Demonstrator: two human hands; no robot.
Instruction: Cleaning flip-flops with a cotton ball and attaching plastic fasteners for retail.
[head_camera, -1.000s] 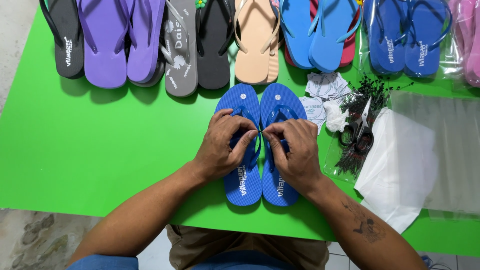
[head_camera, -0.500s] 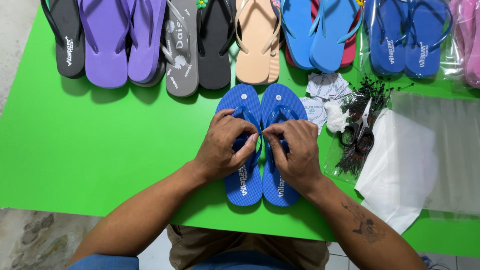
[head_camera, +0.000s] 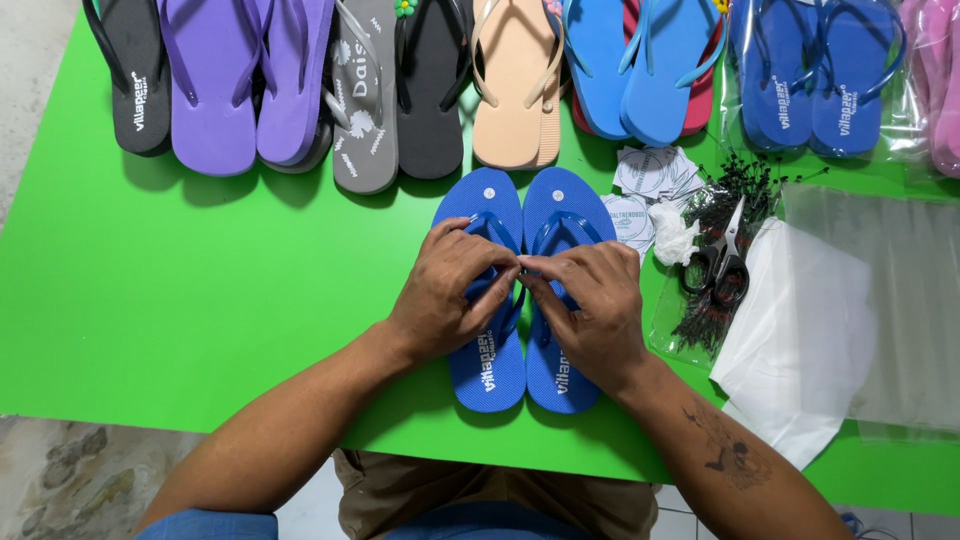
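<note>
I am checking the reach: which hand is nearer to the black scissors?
Right. The right hand lies just left of the scissors; the left hand is farther, beyond the right one.

Round white labels (head_camera: 655, 180) beside clear plastic bags (head_camera: 880, 300)

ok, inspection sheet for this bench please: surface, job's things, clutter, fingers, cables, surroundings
Surface: green table, flat, no spills seen.
Job's things: pair of blue flip-flops side by side, toes away from the person.
Clutter: row of flip-flops along the far edge; round tags; scissors on a bag of black ties; clear bags.
Fingers: left hand and right hand meet at the straps between the pair.
Cables: nothing seen.
Surroundings: tiled floor.
</note>
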